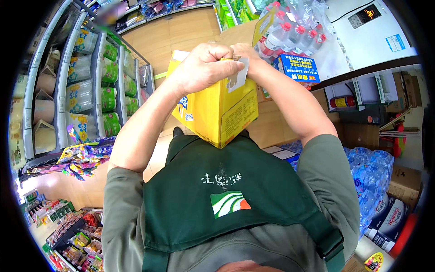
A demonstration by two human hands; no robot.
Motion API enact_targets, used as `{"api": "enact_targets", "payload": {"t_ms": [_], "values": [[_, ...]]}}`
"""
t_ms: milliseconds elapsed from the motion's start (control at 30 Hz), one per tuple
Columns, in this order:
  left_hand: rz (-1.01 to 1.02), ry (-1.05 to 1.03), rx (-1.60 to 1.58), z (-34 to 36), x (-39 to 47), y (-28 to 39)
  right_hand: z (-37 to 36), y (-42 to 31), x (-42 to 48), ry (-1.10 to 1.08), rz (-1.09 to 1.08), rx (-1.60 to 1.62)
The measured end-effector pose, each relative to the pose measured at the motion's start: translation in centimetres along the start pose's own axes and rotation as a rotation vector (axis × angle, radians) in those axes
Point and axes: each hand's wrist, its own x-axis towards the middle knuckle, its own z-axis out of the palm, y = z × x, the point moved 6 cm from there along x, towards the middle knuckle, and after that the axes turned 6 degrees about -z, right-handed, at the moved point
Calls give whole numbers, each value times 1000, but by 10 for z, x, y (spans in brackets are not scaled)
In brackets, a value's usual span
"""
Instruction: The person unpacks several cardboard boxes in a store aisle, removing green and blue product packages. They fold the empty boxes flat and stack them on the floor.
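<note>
A yellow cardboard carton with printed sides is held before my green apron, one lower corner close to the cloth. My left hand grips its top edge, thumb lying along the cardboard. Just beyond, my right hand is closed at the same edge; its fingers are largely hidden behind the left hand. Under my left thumb, a white strip with a torn brown patch clings to the carton's upper corner. The inside of the carton cannot be seen.
Shelves at left hold green-wrapped packs and clear-wrapped packs. Red-capped bottles and a blue box stand at upper right, beside a white counter. Shrink-wrapped water bottles are stacked by my right elbow.
</note>
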Motion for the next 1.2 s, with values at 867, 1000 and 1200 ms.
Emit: {"api": "enact_targets", "payload": {"t_ms": [867,1000,1200], "values": [[26,290,-201,-78,-13,-19,-63,107,-35,463,396,208],[-10,329,-145,-84,-17,-27,-101,16,-47,649,-114,208],[-47,321,-190,-83,-15,-45,-40,-51,-73,25,-227,503]]}}
